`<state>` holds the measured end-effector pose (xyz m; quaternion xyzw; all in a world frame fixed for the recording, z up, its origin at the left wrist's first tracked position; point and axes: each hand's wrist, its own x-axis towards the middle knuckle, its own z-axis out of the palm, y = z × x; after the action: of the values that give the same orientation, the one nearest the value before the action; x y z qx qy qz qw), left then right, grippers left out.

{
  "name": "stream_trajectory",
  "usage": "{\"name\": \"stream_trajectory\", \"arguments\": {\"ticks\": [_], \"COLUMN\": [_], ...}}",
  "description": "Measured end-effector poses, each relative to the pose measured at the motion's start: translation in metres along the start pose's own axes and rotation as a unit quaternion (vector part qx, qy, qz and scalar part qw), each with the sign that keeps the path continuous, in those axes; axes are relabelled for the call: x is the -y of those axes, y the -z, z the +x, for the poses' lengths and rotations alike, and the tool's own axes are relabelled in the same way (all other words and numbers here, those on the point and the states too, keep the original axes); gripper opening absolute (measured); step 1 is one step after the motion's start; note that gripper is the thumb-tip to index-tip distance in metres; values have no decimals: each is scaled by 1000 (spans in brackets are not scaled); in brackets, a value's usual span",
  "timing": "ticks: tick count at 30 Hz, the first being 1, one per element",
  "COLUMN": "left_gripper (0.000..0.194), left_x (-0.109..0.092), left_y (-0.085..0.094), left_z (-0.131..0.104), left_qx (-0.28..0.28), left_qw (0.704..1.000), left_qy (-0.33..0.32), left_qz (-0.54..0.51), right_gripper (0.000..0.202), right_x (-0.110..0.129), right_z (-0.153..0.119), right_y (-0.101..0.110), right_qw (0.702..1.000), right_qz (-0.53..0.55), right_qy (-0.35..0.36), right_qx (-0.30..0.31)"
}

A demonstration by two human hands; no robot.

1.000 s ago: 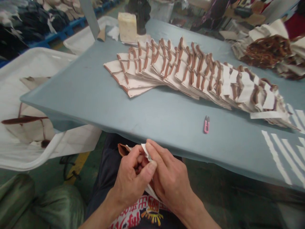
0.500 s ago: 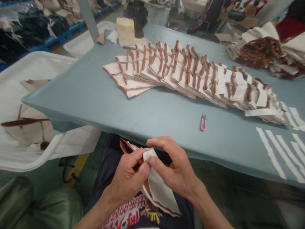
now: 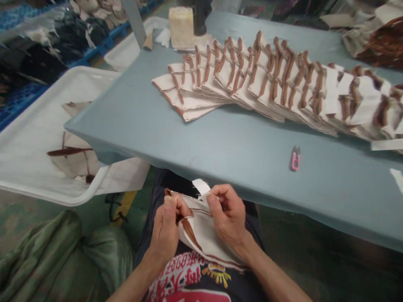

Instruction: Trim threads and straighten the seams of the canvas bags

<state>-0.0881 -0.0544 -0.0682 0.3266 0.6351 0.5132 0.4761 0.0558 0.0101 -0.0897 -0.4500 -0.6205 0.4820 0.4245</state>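
Observation:
Over my lap lies a cream fabric piece (image 3: pixel 206 233) with brown bound edges, just below the table's near edge. My left hand (image 3: pixel 166 230) is closed on its left upper edge, thumb on top. On the right, my right hand (image 3: pixel 229 216) pinches a white strip (image 3: pixel 200 186) at the piece's top edge. One end of that strip curls up free above the fingers; whether the fingers also grip fabric is hidden. Pink thread snips (image 3: pixel 295 159) lie on the table, apart from both hands.
A long overlapping row of similar cream and brown pieces (image 3: pixel 239 79) covers the back of the blue-covered table (image 3: pixel 189 142). White strips (image 3: pixel 387 145) lie at right. A white plastic bin (image 3: pixel 75 197) stands left, above green sacks (image 3: pixel 103 256). A yellowish block (image 3: pixel 181 27) sits at the far corner.
My hands have moved apart, and the white strip between them now shows a raised free end. The fabric piece has opened wider. The view has shifted, so the table appears further right.

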Motion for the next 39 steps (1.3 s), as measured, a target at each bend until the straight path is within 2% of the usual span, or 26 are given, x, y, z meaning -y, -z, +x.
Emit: {"name": "stream_trajectory", "arguments": {"ticks": [3, 6, 9, 12, 15, 18, 20, 21, 22, 23, 25, 28, 30, 33, 36, 39], "left_gripper": [76, 74, 50, 29, 28, 29, 30, 31, 32, 33, 34, 33, 34, 35, 34, 34], "left_x": [11, 10, -2, -14, -20, -22, -25, -27, -31, -36, -47, -61, -65, -65, -62, -62], "left_y": [14, 35, 56, 69, 68, 57, 47, 42, 38, 34, 27, 20, 16, 10, 6, 4], "left_z": [-8, -17, -20, -16, -8, 3, 12, 16, 21, 25, 31, 35, 37, 38, 38, 38], "left_qx": [-2, 70, 177, 250, 302, 292, 267, 259, 257, 256, 253, 232, 219, 206, 195, 196], "left_qw": [999, 993, 969, 936, 931, 945, 956, 958, 959, 959, 959, 966, 972, 978, 979, 977], "left_qy": [24, 18, 43, 65, 61, 40, 9, -9, -27, -43, -70, -82, -70, -27, 16, 45], "left_qz": [38, 96, 168, 237, 197, 141, 126, 123, 120, 117, 110, 81, 49, -12, -53, -66], "right_gripper": [24, 28, 29, 28, 23, 21, 31, 35, 38, 39, 34, 23, 21, 21, 19, 19], "right_x": [-20, -32, -37, -35, -17, 20, 52, 67, 81, 92, 104, 105, 101, 97, 96, 93], "right_z": [-18, -24, -21, -17, -9, 0, 1, 1, -1, -2, -1, 7, 16, 27, 35, 39], "right_y": [-18, -22, -21, -19, -4, 32, 58, 68, 74, 77, 73, 53, 42, 37, 38, 38], "right_qw": [997, 991, 988, 988, 986, 979, 954, 925, 904, 908, 948, 986, 992, 992, 989, 990], "right_qz": [31, 45, 47, 43, 31, 13, 70, 124, 164, 160, 85, -44, -81, -114, -137, -130], "right_qy": [-72, -120, -141, -149, -154, -175, -233, -262, -272, -264, -211, -103, -40, 16, 34, 22], "right_qx": [-9, -36, -32, 3, 50, 105, 177, 247, 286, 283, 222, 122, 90, 52, 41, 51]}}
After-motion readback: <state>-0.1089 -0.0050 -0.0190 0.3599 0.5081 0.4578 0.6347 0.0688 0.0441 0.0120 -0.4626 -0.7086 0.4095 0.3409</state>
